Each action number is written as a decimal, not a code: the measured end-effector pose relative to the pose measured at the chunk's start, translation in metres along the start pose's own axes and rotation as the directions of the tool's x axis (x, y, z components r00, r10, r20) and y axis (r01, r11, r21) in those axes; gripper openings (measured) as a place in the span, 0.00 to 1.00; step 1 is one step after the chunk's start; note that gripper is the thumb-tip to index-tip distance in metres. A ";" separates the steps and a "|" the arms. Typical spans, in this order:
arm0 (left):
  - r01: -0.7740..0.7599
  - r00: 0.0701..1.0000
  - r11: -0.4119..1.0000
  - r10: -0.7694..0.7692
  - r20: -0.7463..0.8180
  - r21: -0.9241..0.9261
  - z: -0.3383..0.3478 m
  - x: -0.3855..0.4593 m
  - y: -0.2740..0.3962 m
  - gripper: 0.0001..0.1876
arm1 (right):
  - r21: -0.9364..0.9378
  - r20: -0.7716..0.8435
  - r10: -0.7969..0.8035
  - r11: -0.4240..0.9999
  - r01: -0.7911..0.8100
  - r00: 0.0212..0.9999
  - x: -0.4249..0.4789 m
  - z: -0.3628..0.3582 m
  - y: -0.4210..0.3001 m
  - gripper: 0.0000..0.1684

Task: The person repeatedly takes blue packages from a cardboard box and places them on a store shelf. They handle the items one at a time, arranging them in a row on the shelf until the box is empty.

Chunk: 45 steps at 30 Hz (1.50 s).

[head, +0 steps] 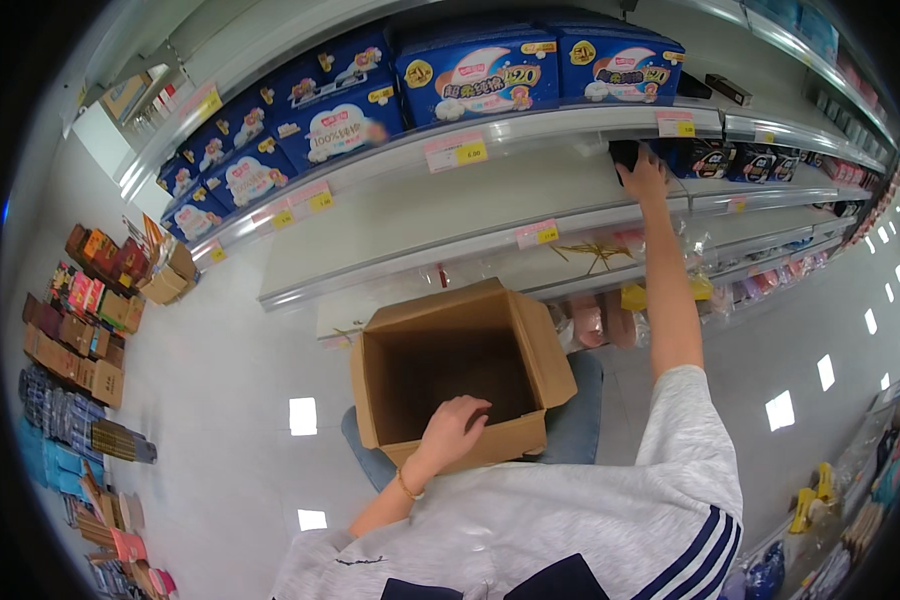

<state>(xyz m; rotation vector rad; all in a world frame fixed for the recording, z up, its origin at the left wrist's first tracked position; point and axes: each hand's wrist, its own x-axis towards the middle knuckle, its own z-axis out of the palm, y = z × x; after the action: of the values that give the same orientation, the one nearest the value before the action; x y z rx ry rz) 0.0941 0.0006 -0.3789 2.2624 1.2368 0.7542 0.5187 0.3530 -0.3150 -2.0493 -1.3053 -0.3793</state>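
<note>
An open cardboard box (450, 360) rests on the person's lap, its flaps spread and its inside dark. My left hand (456, 429) lies over the box's near edge, thumb and fingers apart, holding nothing. Reaching up to the right, my right hand (645, 176) is on a dark package (625, 156) on the middle shelf, beneath the shelf rail; the fingers cover part of it. Black packages with printed fronts (709, 159) stand just right of that hand.
Blue printed packs (480, 79) fill much of the upper shelf, above the middle shelf board (435, 202). Price tags line the shelf rails. Plastic-wrapped goods (592, 319) hang or lie low at the right. Cartons (82, 345) and other goods stand along the left.
</note>
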 end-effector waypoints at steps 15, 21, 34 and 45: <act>0.036 0.996 0.996 -0.042 0.073 0.084 0.009 0.024 -0.003 0.09 | -0.036 -0.292 -0.471 0.875 0.482 0.832 0.134 0.102 0.034 0.28; 0.215 0.974 0.972 -0.220 0.044 0.098 0.004 0.014 0.003 0.10 | 0.100 -0.416 -0.490 0.813 0.574 0.766 0.134 0.106 -0.022 0.21; 0.088 0.996 0.985 -0.085 -0.022 0.151 -0.001 0.030 0.001 0.07 | 0.235 0.037 -0.273 0.937 0.257 0.961 0.105 0.014 -0.044 0.19; 0.018 0.998 1.000 -0.019 -0.054 -0.025 -0.010 0.031 0.002 0.06 | 0.548 -0.333 0.034 0.820 0.164 0.942 0.034 -0.214 -0.005 0.16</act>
<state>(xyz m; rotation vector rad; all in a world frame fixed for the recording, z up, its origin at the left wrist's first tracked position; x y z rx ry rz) 0.1029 0.0280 -0.3630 2.2214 1.2651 0.8243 0.5528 0.2337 -0.1371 -1.3686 -1.1120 -0.2975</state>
